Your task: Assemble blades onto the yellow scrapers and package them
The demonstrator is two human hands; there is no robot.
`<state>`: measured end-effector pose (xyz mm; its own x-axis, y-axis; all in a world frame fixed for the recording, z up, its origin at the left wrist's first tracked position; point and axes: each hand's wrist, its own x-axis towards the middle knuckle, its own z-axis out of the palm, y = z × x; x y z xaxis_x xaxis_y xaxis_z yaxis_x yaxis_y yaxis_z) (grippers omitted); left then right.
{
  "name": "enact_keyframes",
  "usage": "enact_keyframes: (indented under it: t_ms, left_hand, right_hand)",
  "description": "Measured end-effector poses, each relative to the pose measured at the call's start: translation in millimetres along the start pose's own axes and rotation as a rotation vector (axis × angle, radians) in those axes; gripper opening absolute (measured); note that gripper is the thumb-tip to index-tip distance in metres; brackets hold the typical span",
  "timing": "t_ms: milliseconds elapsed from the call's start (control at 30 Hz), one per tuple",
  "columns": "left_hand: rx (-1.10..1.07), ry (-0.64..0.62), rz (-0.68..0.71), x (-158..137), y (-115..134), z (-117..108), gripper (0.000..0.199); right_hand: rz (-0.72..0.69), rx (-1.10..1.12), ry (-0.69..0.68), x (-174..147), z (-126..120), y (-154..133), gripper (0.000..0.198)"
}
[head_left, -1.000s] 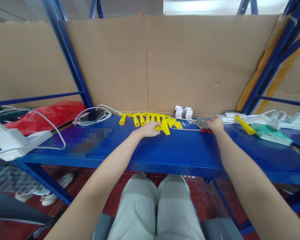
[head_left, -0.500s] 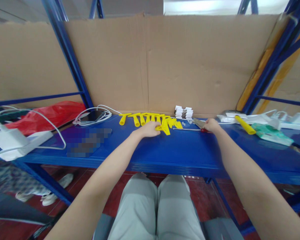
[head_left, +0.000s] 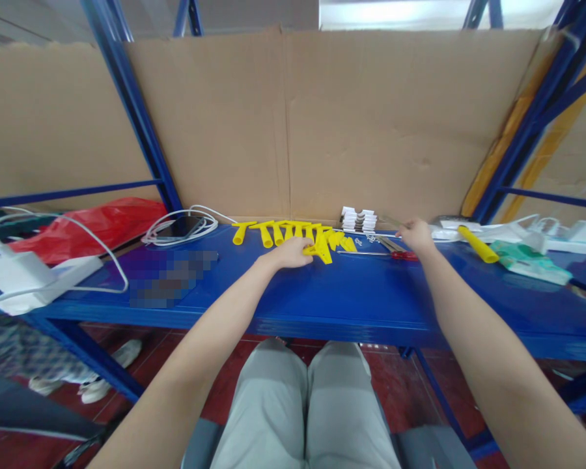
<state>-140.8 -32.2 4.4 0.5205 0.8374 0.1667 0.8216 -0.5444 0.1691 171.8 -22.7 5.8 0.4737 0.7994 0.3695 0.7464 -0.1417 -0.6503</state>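
My left hand is closed on a yellow plastic piece with a flared end, low over the table. More yellow T-shaped plastic pieces stand in a row behind it, with small yellow pieces to its right. My right hand pinches a slim metal tool, blurred, its kind unclear. Below that hand lies a red-handled screwdriver, its shaft pointing left. A flat metal tool rests beside it. Stacked white clip-like parts and tiny metal bits are close by.
The blue table ends at cardboard behind. To the left are a red bag, a coiled white cable and a white power strip. A yellow tube and a green packet lie right.
My right hand has risen slightly and moved right, lifting the slim metal tool off the table. The screwdriver's red handle is now uncovered. My left hand has stayed put.
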Motion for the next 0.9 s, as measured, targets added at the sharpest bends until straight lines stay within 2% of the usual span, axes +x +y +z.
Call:
enact_keyframes:
  t_ms: [100, 200, 367, 467, 567, 733, 900]
  left_hand:
    - [-0.007, -0.01, 0.003, 0.3, -0.3, -0.5, 0.046]
    - [-0.006, -0.011, 0.017, 0.7, -1.2, -0.3, 0.043]
    - [-0.006, 0.003, 0.037, 0.8, -2.1, 0.6, 0.038]
    - [-0.006, 0.002, 0.054, 0.3, -1.7, 0.6, 0.036]
    - [-0.013, 0.004, 0.053, -0.1, -1.0, 0.1, 0.035]
    - [-0.021, -0.007, 0.04, -0.2, -0.1, 0.3, 0.039]
    - [-0.022, -0.015, 0.051, 0.4, -0.3, 1.1, 0.044]
  right_hand:
    - [-0.036, 0.218, 0.019, -4.9, 0.2, -11.9, 0.015]
    - [-0.072, 0.495, -0.051, -10.7, 5.7, -23.8, 0.006]
    - [-0.109, 0.819, -0.371, -24.3, 19.4, -39.5, 0.025]
    - [-0.154, 0.857, -0.578, -35.5, 24.9, -46.7, 0.032]
    - [-0.168, 0.864, -0.696, -45.9, 28.6, -52.5, 0.033]
    - [-0.207, 0.874, -0.747, -54.4, 34.3, -57.9, 0.034]
    - [-0.186, 0.921, -0.742, -54.5, 39.5, -58.6, 0.035]
